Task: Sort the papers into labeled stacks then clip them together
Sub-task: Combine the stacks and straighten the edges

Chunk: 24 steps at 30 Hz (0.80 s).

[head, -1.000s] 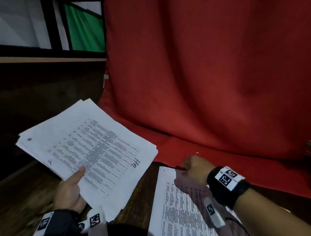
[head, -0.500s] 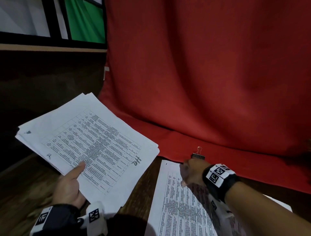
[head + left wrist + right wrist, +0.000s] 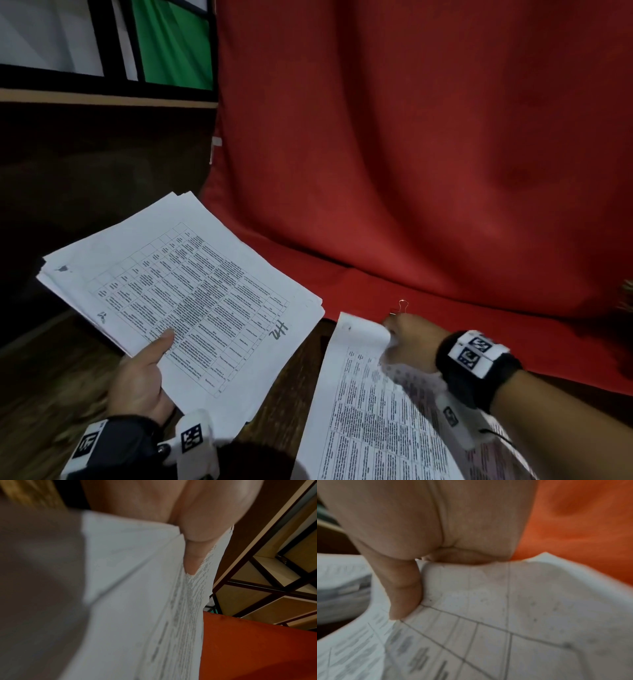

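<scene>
My left hand [image 3: 144, 373] holds a thick stack of printed papers [image 3: 185, 291] up at the left, thumb on top beside a handwritten "H2"; the left wrist view shows that thumb [image 3: 197, 555] pressed on the stack [image 3: 140, 601]. My right hand [image 3: 407, 339] pinches the far top edge of a printed sheet [image 3: 363, 411] lying on the wooden table and curls it upward. Close up in the right wrist view, my fingers [image 3: 402, 588] grip this sheet [image 3: 488, 615]. A small binder clip [image 3: 401, 307] lies on the red cloth just beyond my right knuckles.
A red cloth [image 3: 411, 171] hangs as a backdrop and spreads over the table's far part. Dark wooden table [image 3: 51, 394] shows at the left and between the papers. More paper lies under the right sheet at the lower right. A window frame [image 3: 109, 44] is at the upper left.
My right hand took hold of the sheet's top edge and lifted it, so the edge now curls up. The binder clip came into sight beyond it. The left stack stayed roughly in place.
</scene>
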Each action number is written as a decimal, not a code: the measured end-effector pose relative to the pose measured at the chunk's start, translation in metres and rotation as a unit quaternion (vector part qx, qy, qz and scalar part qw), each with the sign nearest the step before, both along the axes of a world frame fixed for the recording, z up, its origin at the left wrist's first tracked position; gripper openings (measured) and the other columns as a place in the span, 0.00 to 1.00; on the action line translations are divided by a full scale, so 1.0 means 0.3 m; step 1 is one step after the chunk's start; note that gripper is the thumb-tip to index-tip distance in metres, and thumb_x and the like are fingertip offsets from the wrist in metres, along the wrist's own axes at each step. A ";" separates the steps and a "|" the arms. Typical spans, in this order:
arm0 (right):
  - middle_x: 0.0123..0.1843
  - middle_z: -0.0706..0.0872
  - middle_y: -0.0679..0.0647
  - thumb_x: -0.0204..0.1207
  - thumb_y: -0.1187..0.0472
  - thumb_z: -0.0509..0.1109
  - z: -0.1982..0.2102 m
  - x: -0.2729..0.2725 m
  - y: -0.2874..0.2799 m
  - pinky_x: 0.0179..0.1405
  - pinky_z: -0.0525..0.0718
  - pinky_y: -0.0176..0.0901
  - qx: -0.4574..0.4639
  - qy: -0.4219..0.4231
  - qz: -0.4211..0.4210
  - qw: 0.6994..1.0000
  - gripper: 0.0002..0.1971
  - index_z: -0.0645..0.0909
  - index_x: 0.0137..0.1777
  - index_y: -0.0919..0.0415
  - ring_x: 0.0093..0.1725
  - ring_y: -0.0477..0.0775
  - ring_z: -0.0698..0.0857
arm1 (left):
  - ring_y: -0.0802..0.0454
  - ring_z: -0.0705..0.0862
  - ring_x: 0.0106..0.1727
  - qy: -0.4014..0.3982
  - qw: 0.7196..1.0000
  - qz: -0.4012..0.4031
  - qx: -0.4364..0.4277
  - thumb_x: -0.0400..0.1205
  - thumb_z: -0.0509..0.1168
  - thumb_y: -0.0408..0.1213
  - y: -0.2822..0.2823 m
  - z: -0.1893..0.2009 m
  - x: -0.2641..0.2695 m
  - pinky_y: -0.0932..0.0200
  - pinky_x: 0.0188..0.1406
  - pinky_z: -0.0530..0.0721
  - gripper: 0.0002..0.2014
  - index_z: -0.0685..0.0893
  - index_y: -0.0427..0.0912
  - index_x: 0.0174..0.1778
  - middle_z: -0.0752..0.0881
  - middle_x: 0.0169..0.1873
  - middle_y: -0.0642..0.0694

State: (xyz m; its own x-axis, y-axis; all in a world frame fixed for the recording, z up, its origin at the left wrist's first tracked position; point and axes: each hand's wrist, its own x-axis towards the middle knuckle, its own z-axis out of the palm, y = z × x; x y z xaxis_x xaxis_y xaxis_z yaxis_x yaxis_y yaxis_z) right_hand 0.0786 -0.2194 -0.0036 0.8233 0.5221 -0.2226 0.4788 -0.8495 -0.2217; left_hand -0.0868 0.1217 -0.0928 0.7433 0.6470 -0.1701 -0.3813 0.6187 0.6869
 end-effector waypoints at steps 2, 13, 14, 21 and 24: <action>0.40 0.90 0.55 0.71 0.61 0.77 0.034 0.007 -0.077 0.32 0.82 0.43 0.092 0.040 -0.021 0.995 0.10 0.83 0.51 0.60 0.35 0.51 0.87 | 0.40 0.91 0.61 -0.006 1.000 -0.009 -0.007 0.89 0.60 0.33 -0.001 0.004 0.001 0.40 0.52 0.91 0.15 0.87 0.41 0.68 0.88 0.67 0.38; 0.33 0.78 0.51 0.65 0.48 0.71 0.059 -0.096 -0.575 0.25 0.70 0.32 -0.180 0.038 -0.135 0.974 0.11 0.74 0.35 0.52 0.31 0.48 0.74 | 0.37 0.86 0.69 0.007 0.998 -0.056 0.000 0.68 0.77 0.44 0.028 -0.042 0.019 0.39 0.52 0.90 0.38 0.81 0.42 0.77 0.87 0.70 0.40; 0.37 0.80 0.49 0.68 0.48 0.70 0.030 -0.098 -0.594 0.27 0.73 0.28 -0.186 0.041 -0.141 0.972 0.10 0.74 0.37 0.51 0.34 0.47 0.78 | 0.39 0.88 0.68 0.008 0.999 -0.043 0.005 0.71 0.76 0.44 0.040 -0.050 0.023 0.39 0.51 0.91 0.30 0.85 0.44 0.72 0.89 0.67 0.42; 0.43 0.85 0.47 0.71 0.50 0.71 -0.046 -0.103 -0.622 0.38 0.78 0.30 -0.138 -0.014 -0.132 0.982 0.08 0.76 0.46 0.47 0.39 0.45 0.81 | 0.46 0.94 0.52 0.045 0.996 -0.064 0.042 0.59 0.84 0.50 0.076 -0.095 0.027 0.41 0.49 0.93 0.29 0.89 0.45 0.54 0.95 0.49 0.48; 0.32 0.82 0.45 0.69 0.54 0.66 -0.047 -0.105 -0.619 0.25 0.71 0.26 -0.148 -0.082 -0.125 0.978 0.02 0.77 0.36 0.48 0.30 0.41 0.79 | 0.38 0.88 0.66 0.038 0.998 -0.047 0.026 0.86 0.65 0.43 0.070 -0.094 0.022 0.33 0.58 0.89 0.13 0.88 0.46 0.64 0.90 0.65 0.42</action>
State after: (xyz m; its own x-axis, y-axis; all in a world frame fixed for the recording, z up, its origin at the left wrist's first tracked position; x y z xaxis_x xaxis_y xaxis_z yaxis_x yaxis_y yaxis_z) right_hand 0.0471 -0.4051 -0.0177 0.9544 0.2320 -0.1881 0.2560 -0.9599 0.1147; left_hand -0.0801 0.1429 -0.1209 0.7874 0.5840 -0.1974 -0.2681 0.6128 0.7434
